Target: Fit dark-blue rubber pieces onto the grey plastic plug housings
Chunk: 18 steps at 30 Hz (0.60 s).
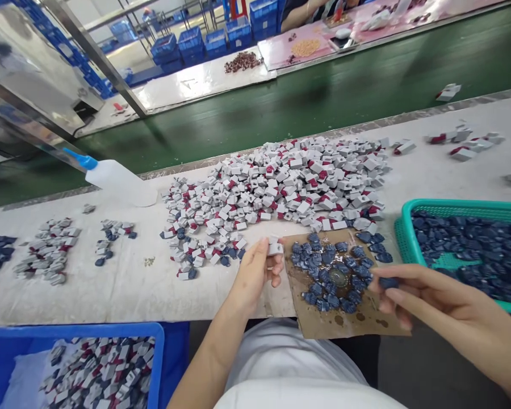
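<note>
Pinched in my left hand (255, 270) is a small grey plastic block (275, 246) with a hole in its face. My right hand (426, 295) holds a dark blue plastic piece (388, 282) between thumb and fingers, over the right edge of a brown cardboard sheet (323, 326). On that cardboard lie several more dark blue pieces (319, 261), around a wet, shiny patch of clear liquid (337, 276). Behind both hands spreads a large heap of grey and dark red blocks (281, 182); a few along its near edge have blue pieces on or beside them.
A teal basket (409, 227) of blue pieces stands right. Left are a white squeeze bottle (119, 182) with a blue nozzle and smaller piles of parts (51, 250). A blue bin (159, 352) of parts sits lower left. Beyond the green belt (221, 128), a person's arm (300, 16) rests at another table.
</note>
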Each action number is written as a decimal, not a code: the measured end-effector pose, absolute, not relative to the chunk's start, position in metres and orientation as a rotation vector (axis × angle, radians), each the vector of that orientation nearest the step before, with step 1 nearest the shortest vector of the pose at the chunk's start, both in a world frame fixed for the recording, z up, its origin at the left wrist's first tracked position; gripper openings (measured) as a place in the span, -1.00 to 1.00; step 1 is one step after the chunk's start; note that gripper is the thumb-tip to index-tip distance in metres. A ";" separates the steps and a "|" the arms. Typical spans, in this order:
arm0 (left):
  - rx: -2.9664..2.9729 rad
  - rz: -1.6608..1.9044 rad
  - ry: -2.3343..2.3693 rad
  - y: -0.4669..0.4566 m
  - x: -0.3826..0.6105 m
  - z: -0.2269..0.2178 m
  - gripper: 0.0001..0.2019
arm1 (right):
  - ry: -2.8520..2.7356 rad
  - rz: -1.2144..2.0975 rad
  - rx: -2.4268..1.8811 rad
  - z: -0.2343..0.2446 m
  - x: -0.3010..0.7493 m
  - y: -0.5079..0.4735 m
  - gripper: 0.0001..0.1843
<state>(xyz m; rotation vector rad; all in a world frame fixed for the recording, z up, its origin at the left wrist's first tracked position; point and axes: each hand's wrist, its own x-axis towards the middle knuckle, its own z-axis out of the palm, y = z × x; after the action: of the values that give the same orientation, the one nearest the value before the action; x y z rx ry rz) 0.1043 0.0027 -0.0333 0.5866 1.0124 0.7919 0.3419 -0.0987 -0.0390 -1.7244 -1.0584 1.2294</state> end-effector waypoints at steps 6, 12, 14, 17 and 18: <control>0.652 0.734 1.084 -0.022 0.081 -0.052 -0.43 | -0.976 1.210 -1.792 -0.022 0.314 -0.086 -0.35; 0.794 0.798 1.180 -0.041 0.069 -0.073 -0.50 | -0.932 1.371 -1.638 -0.032 0.319 -0.082 -0.42; 0.826 0.773 1.163 -0.043 0.067 -0.077 -0.53 | -0.916 1.447 -1.610 -0.036 0.320 -0.082 -0.40; 0.898 0.745 1.193 -0.045 0.065 -0.080 -0.57 | -0.869 1.464 -1.644 -0.039 0.320 -0.083 -0.36; 0.963 0.736 1.228 -0.045 0.064 -0.080 -0.59 | -0.868 1.462 -1.649 -0.039 0.320 -0.083 -0.36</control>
<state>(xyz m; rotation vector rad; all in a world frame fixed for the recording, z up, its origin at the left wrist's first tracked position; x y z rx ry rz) 0.0635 -0.0453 -0.0804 0.9633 1.2279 0.7361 0.3201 -0.0835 -0.0389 -1.6488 -0.8682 1.4620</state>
